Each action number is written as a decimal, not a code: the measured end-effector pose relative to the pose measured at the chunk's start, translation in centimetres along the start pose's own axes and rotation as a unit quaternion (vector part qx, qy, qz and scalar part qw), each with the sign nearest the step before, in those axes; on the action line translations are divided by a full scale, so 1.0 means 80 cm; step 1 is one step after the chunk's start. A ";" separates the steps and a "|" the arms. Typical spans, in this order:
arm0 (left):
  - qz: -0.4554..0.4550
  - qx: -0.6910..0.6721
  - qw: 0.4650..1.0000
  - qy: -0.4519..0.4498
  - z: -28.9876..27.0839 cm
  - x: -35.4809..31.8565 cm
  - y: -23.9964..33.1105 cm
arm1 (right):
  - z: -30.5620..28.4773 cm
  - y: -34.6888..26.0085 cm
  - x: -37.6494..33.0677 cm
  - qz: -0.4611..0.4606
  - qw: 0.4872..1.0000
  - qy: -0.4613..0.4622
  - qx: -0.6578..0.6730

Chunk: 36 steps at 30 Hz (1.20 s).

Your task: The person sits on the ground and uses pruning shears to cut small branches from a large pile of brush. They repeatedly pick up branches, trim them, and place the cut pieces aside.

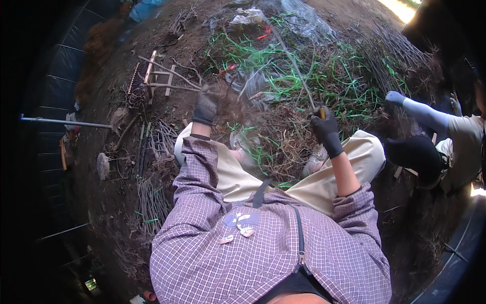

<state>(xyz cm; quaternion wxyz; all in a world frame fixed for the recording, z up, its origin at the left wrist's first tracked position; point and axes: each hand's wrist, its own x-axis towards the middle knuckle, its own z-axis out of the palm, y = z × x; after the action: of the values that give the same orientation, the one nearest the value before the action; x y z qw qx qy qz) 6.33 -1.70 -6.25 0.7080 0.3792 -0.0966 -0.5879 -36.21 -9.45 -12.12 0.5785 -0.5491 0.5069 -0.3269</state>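
Nearest, the right hand (326, 130), in a black glove, has its fingers wrapped tight around a long thin stick (296, 68) that slants away over the ground. The gloved left hand (205, 107) is blurred; its fingers curl into a clump of dry roots (230, 104). Beyond lies a heap of brushwood and green twine (263, 81). At the right edge, another person's blue-gloved hand (395, 97) reaches into twigs.

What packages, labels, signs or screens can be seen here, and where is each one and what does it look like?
Patches: on the chest of the checked purple shirt, small irregular shapes in dark blue, white and pink.
Clear plastic sheet: crumpled at the top of the brush pile, greyish and see-through.
Blue plastic wrapping: top left on the soil, light blue, too blurred to tell more.
No signs or screens show.
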 end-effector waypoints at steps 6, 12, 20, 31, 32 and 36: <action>0.087 0.109 0.983 -0.118 0.056 -0.028 -0.012 | 0.029 -0.027 0.012 -0.191 0.941 0.005 -0.278; 0.105 0.299 0.940 -0.129 0.144 -0.062 -0.052 | 0.027 -0.089 -0.008 -0.247 0.935 -0.058 -0.248; -0.026 0.285 0.942 -0.176 0.178 -0.060 -0.104 | -0.005 -0.107 -0.021 -0.374 0.893 -0.111 -0.225; -0.001 0.247 0.957 -0.151 0.204 -0.028 -0.125 | -0.040 -0.024 -0.060 0.023 0.994 -0.017 -0.105; -0.009 0.180 0.976 -0.122 0.206 -0.028 -0.123 | -0.032 -0.018 -0.078 0.078 0.995 -0.064 0.007; 0.033 0.105 0.990 -0.092 0.190 -0.017 -0.105 | -0.002 -0.050 -0.151 0.098 0.949 -0.271 0.128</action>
<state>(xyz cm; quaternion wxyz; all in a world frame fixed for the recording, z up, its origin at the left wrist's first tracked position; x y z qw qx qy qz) -9.32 -7.11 -0.77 0.6712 0.3923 -0.2351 -0.5834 -38.93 1.08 -5.47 0.7885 -0.4860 0.3365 -0.1695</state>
